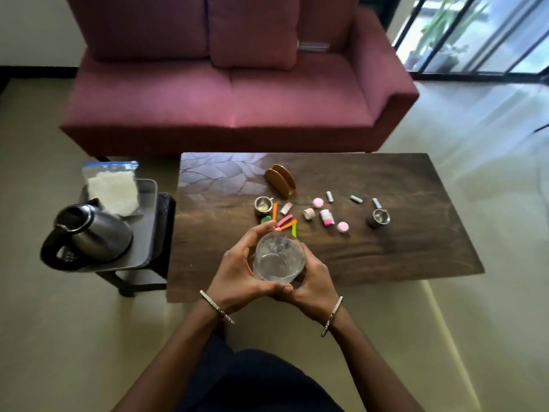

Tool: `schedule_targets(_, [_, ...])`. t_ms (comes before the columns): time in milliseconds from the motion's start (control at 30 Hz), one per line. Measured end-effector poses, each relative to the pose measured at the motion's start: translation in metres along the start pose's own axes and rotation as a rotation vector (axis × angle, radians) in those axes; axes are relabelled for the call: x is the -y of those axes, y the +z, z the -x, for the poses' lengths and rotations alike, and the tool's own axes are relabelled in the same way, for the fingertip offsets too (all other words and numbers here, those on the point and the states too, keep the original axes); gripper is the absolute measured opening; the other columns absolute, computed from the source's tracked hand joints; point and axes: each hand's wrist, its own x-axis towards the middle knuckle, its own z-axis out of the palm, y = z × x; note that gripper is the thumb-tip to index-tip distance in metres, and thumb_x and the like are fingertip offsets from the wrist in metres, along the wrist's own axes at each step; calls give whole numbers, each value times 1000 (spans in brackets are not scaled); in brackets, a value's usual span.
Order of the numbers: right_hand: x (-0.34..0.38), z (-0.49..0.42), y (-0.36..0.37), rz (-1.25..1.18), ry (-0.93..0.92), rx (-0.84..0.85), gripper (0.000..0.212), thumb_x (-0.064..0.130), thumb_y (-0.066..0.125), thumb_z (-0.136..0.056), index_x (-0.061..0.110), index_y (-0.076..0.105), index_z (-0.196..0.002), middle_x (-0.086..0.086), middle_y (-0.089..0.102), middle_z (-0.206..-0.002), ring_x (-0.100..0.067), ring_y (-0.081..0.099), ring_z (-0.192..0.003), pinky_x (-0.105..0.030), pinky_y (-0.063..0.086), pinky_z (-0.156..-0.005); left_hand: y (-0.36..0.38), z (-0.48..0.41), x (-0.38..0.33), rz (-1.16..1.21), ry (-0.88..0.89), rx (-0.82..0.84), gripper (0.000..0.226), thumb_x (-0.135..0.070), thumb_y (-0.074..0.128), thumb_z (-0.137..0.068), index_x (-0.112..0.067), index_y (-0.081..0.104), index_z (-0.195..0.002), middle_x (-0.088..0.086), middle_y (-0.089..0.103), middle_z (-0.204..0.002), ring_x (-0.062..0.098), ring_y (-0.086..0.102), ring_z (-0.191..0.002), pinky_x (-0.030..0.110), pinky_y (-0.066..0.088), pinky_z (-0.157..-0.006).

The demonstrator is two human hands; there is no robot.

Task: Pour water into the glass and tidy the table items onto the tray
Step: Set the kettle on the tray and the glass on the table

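One kettle (92, 233) w/ bag (113, 188) on tray (146, 248), L of glass (279, 258)

A maroon sofa (237, 96) stands behind a wooden table (392, 251); daylight from the window (481, 31) gleams on pale floor (481, 138).

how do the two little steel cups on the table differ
The left steel cup shows something pale yellowish inside; the right steel cup looks bare metal inside. The left one stands right beside the coloured sticks; the right one stands apart toward the right end of the table. Both are small, shiny and upright.
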Motion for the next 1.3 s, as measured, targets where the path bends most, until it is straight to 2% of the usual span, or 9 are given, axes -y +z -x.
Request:
schedule_targets(167, [-21, 1, -61, -5, 53, -151, 79, 28, 95, -61, 23, 57, -130, 9, 71, -114, -9, 70, -106, -31, 59, -87, 54, -49, -14, 4, -7, 132, 103, -18, 96, -54, -14, 43, -142, 0, 56, -137, 7, 56, -124, 34, 49, -103])
schedule_targets(300, [-42, -15, -102, -18, 90, -243, 82, 35, 93, -60, 27, 56, -132, 11, 71, -115, -7, 69, -107, -28, 58, -89, 91, -92, -13, -3, -34, 198, 90, -28, 95, -56, -32, 48, -133, -13, 63, -123, -3, 60, -114, 24, 51, -98])
schedule_targets(467, [-66, -57, -156, -7, 126, -291, 86, 45, 92, -56, 26, 55, -132, 12, 72, -114, -4, 68, -107, -26, 57, -90, 131, -154, -6, 16, -91, 225, 82, -38, 91, -60, -33, 51, -131, -25, 60, -123, -1, 56, -119, 28, 50, -101])
schedule_targets(667, [-95, -127, -215, 4, 176, -277, 88, 43, 93, -53, 19, 56, -130, 10, 72, -112, 0, 68, -104, -25, 56, -90, 166, -246, -1, 32, -149, 220, 84, -26, 92, -60, -25, 51, -133, -11, 63, -127, 2, 58, -119, 35, 47, -106])
schedule_targets(800, [-114, -178, -244, 9, 186, -262, 102, 69, 85, -46, 19, 56, -130, 13, 70, -115, 0, 66, -107, -18, 52, -92, 183, -303, 12, 28, -171, 198, 86, -22, 93, -60, -20, 51, -135, -6, 62, -129, 7, 57, -122, 37, 46, -107])
schedule_targets(900, [-139, -216, -260, 51, 232, -218, 97, 43, 97, -48, 16, 54, -131, 10, 69, -114, -5, 66, -107, -30, 54, -95, 193, -338, 28, 47, -219, 171, 90, -22, 93, -60, -18, 48, -138, -2, 60, -134, 12, 56, -126, 41, 45, -108])
schedule_targets(967, [-158, -241, -266, 97, 251, -182, 89, 29, 99, -52, 21, 54, -128, 15, 68, -112, -4, 66, -105, -22, 52, -93, 199, -360, 44, 74, -269, 140, 92, -18, 93, -59, -17, 47, -140, -1, 58, -136, 13, 54, -127, 43, 45, -108])
schedule_targets(1100, [-195, -294, -270, 183, 260, -120, 85, 26, 97, -55, 24, 56, -129, 19, 67, -109, -4, 64, -99, 2, 39, -80, 210, -397, 80, 84, -337, 45, 92, -13, 93, -59, -16, 48, -139, -3, 60, -133, 7, 57, -123, 37, 48, -105])
schedule_targets(1300, [-265, -368, -263, 255, 282, -13, 84, 21, 96, -54, 19, 57, -129, 12, 66, -110, -11, 64, -101, 5, 33, -80, 222, -454, 147, 62, -422, -66, 91, -7, 91, -60, -14, 48, -139, 0, 59, -134, 11, 55, -125, 30, 45, -107])
